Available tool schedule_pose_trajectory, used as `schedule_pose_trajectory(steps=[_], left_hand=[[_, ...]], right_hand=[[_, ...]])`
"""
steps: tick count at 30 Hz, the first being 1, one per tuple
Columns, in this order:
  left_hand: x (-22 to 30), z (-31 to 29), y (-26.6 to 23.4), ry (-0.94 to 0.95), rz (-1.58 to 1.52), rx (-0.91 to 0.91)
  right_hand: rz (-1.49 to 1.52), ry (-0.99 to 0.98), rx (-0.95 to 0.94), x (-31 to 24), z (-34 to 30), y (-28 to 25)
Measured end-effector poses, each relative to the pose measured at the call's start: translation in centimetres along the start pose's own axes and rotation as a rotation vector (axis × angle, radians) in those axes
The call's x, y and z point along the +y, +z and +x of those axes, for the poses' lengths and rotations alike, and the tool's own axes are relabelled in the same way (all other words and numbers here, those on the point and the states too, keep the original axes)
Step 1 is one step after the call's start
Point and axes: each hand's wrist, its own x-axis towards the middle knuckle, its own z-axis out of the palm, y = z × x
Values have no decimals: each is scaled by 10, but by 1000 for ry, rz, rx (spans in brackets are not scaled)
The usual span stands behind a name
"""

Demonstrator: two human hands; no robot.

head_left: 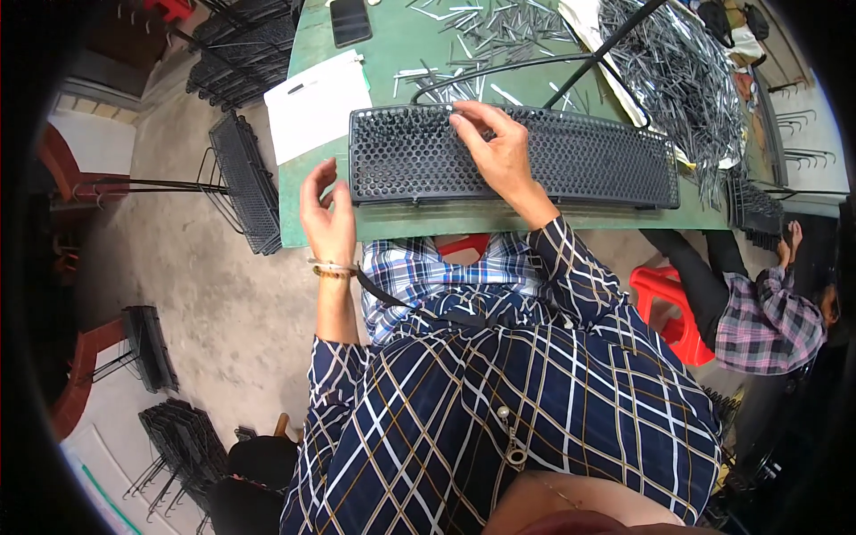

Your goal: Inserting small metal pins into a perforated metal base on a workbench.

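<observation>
A long black perforated rack (588,165) lies across the near edge of the green table, with rows of small round holes. Dark pins seem to fill part of its left end, though they are hard to tell apart. Over the rack, my right hand (501,159) brings thumb and forefinger together near its far edge; whatever is between them is too small to make out. My left hand (328,218) hovers just beside the rack's left end, fingers curved and apart, nothing visible in it. Behind the rack, loose dark and silvery thin pieces (517,31) are scattered on the table.
A big heap of thin dark pieces (673,80) fills a white sack at the right. Paper (316,107) and a phone (350,22) lie on the table's left. Similar racks (245,183) hang or stand around. Another person (767,321) is at the right by a red stool (669,308).
</observation>
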Motion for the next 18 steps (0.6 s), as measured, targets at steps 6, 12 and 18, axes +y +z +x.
schedule_pose_trajectory(steps=[6,12,18], left_hand=[[-57,28,4,-1,131,-47],[-78,32,17,-76,142,-54],[-65,28,19,-59,160,-56]], right_hand=[[-281,-375,7,8,0,11],[-309,-432,-1,2,-2,8],[-293,-410,7,3,-1,10]])
